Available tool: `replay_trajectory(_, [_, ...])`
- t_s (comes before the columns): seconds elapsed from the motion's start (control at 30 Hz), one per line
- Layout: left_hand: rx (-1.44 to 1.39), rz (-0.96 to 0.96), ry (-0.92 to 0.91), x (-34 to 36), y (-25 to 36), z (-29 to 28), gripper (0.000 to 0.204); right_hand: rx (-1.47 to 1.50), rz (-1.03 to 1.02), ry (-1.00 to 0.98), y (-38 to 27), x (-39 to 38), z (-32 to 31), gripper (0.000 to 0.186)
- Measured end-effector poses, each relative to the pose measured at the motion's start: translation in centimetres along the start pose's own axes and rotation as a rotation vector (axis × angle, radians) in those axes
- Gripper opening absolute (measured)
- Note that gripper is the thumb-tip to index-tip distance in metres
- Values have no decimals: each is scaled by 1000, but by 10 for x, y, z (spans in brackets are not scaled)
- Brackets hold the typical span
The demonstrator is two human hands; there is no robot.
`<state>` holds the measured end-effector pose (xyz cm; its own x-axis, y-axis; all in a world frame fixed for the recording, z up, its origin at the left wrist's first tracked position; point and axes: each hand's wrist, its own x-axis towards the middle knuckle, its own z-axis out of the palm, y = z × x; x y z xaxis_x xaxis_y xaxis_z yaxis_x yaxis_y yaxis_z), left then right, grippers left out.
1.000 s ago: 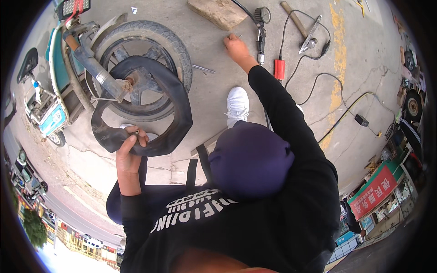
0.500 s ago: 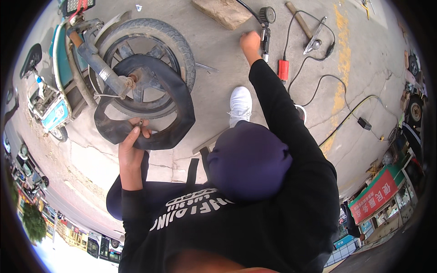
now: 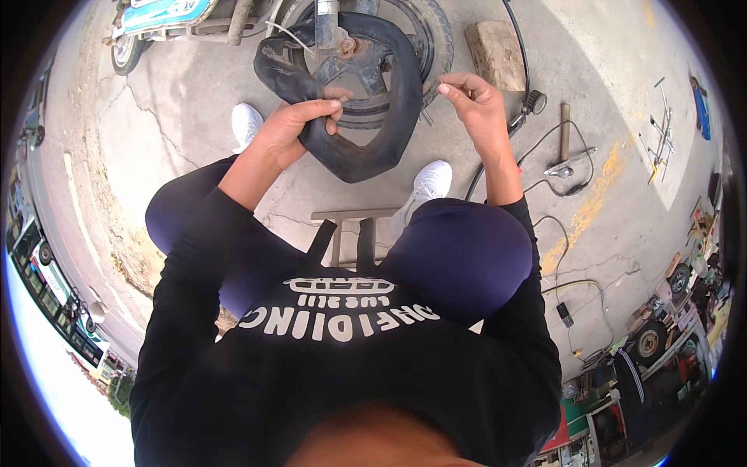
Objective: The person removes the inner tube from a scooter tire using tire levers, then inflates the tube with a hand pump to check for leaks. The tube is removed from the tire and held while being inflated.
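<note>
A black rubber inner tube (image 3: 354,159) hangs in front of the motorbike's front wheel (image 3: 440,54). My left hand (image 3: 299,124) grips it on its left side, thumb and fingers closed near what looks like the valve. Just right of the tube, my right hand (image 3: 475,109) is raised with thumb and forefinger pinched together; whatever is between them is too small to name. Below and right of that hand lie a hand pump's round gauge (image 3: 535,102) and hose, partly hidden by the hand and arm.
A wooden block (image 3: 496,56) lies right of the wheel. A hammer (image 3: 566,132) rests among cords on the concrete. Long metal tools (image 3: 660,140) lie farther right, with spare wheels (image 3: 649,342) and clutter at the lower right. A small low stool (image 3: 350,215) stands between my feet.
My right hand has left the ground by the pump and come back beside the tube. My left hand still holds the tube. The view has shifted, putting the wheel higher in the picture.
</note>
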<state>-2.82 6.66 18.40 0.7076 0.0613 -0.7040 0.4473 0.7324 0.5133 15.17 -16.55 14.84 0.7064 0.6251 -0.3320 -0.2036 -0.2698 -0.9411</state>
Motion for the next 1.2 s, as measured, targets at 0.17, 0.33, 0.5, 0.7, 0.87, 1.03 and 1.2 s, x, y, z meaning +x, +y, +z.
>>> replay_trajectory(0.17, [8,70,-26,-12,8,-4,29,-422,-350,-473,-82,7,69,16])
replay_trajectory(0.33, [8,143,-48,-23,13,-12,29,-639,-400,-535,-89,8,92,16])
replay_trajectory(0.5, [20,142,-21,-36,17,-12,27,-618,-350,-466,-92,1,99,15])
replay_trajectory(0.7, [6,167,-33,-36,14,-24,23,-658,-348,-502,-109,-2,114,16])
replay_trajectory(0.87, [50,216,8,-35,11,-27,21,-690,-243,-482,-116,-8,125,17])
replay_trajectory(1.03, [49,248,-38,-34,9,-30,20,-519,-89,-424,-104,-2,127,17])
replay_trajectory(1.2, [66,242,-40,-35,8,-29,23,-698,-144,-369,-112,-18,140,19])
